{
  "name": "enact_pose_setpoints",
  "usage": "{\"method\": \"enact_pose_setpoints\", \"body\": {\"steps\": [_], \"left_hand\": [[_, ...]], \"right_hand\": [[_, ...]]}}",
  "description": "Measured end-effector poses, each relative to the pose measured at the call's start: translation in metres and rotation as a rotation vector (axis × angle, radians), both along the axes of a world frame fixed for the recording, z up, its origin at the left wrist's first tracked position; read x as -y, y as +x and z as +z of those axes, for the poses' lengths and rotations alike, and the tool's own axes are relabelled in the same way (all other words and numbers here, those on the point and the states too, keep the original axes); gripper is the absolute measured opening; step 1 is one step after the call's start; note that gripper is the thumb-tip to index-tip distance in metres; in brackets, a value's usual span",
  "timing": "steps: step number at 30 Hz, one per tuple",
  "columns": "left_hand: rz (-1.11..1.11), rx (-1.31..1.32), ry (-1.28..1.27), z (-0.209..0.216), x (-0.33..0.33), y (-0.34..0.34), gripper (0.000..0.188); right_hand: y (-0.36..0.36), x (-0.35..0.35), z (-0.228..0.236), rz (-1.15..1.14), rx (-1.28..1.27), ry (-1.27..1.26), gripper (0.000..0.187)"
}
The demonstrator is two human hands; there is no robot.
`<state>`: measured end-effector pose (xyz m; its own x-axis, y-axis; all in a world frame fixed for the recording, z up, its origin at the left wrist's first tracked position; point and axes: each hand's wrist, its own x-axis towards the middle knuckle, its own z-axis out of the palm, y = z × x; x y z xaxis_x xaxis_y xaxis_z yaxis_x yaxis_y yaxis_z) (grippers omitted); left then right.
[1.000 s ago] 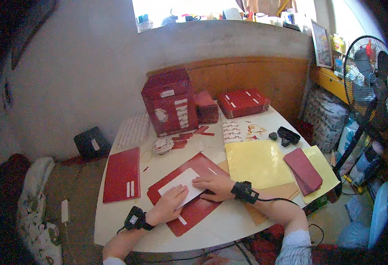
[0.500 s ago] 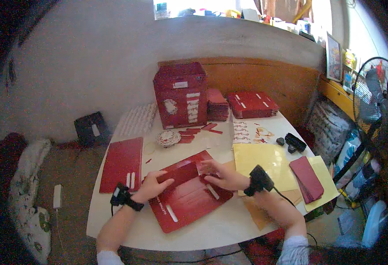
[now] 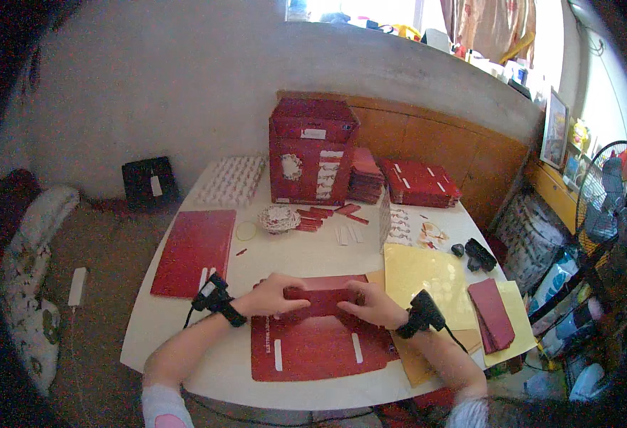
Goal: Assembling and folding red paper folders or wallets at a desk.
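A dark red card sheet [image 3: 320, 342] with two white strips lies in front of me on the near part of the table, its far part folded up into a flap. My left hand [image 3: 279, 294] grips the flap's left side, thumb on the near face and fingers behind it. On the flap's right side, my right hand [image 3: 372, 303] holds it in the same manner. Some fingertips are hidden behind the card. Under the sheet's right side, brown paper [image 3: 427, 360] shows in part. Each wrist wears a black strapped device.
Left lies another red sheet [image 3: 194, 253]. Behind are a coiled white bundle [image 3: 278, 220], red strips [image 3: 313, 218], a tall red box [image 3: 310, 160] and a red stack [image 3: 419, 183]. Yellow sheets [image 3: 424, 278] and narrow red cards [image 3: 490, 315] lie right. A fan [image 3: 609, 185] stands beyond.
The red card sheet has turned from a slant to lie nearly square to me. My right hand has come down onto its flap, level with my left. The whole view has shifted slightly.
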<state>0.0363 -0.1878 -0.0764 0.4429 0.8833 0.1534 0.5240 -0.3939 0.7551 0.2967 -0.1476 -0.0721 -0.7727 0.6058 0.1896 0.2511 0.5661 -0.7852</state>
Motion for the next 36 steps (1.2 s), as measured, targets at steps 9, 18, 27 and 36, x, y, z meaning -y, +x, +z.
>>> {"method": "enact_pose_setpoints", "body": {"steps": [9,18,27,36], "left_hand": [[-0.063,-0.085,0.367,0.006,0.013,0.005,0.030],[-0.053,-0.187,0.196,-0.003,0.009,-0.002,0.027],[-0.052,-0.286,0.373,-0.003,0.014,0.005,0.022],[-0.106,-0.654,0.933,-0.007,0.035,0.027,0.017]], "right_hand": [[-0.002,-0.004,-0.009,-0.038,-0.026,0.054,0.027],[-0.005,-0.004,-0.015,-0.039,-0.066,0.232,0.019],[-0.006,-0.003,-0.022,-0.060,0.041,0.366,0.016],[-0.005,0.006,-0.012,0.121,0.135,0.776,0.036]]}}
